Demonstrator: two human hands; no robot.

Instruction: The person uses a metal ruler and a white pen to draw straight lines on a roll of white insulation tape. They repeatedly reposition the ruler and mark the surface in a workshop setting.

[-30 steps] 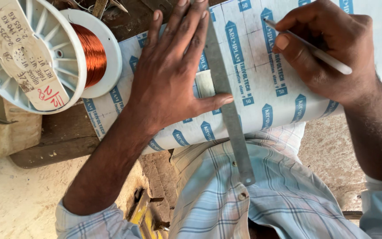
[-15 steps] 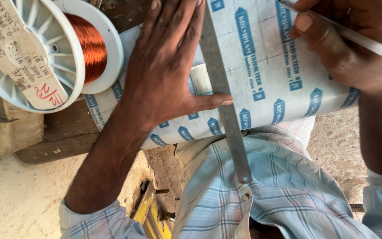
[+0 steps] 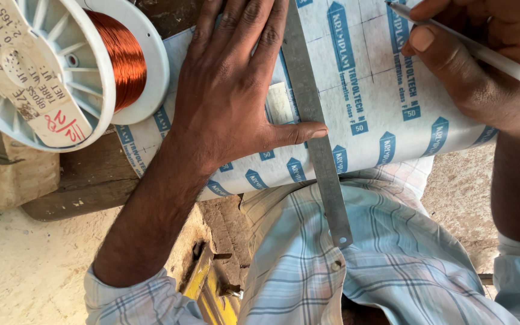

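My left hand point(image 3: 236, 90) lies flat, fingers spread, pressing a steel ruler point(image 3: 317, 150) onto a white sheet point(image 3: 368, 126) printed with blue arrow marks; the thumb crosses the ruler. The ruler runs from the top edge down past the sheet's near edge, over my checked shirt. My right hand point(image 3: 482, 60) at the top right grips a white pen point(image 3: 482, 54), its tip on the sheet just right of the ruler. Faint pencil lines cross the sheet.
A white plastic spool of copper wire point(image 3: 121, 60) with a paper label lies at the upper left, its flange overlapping the sheet's corner. A dark wooden board point(image 3: 79, 186) sits under the sheet. Concrete floor and a yellow tool point(image 3: 203, 283) lie below.
The view has moved closer. My right hand with the pen has shifted up and to the right along the ruler's edge. The left hand stays pressed on the ruler.
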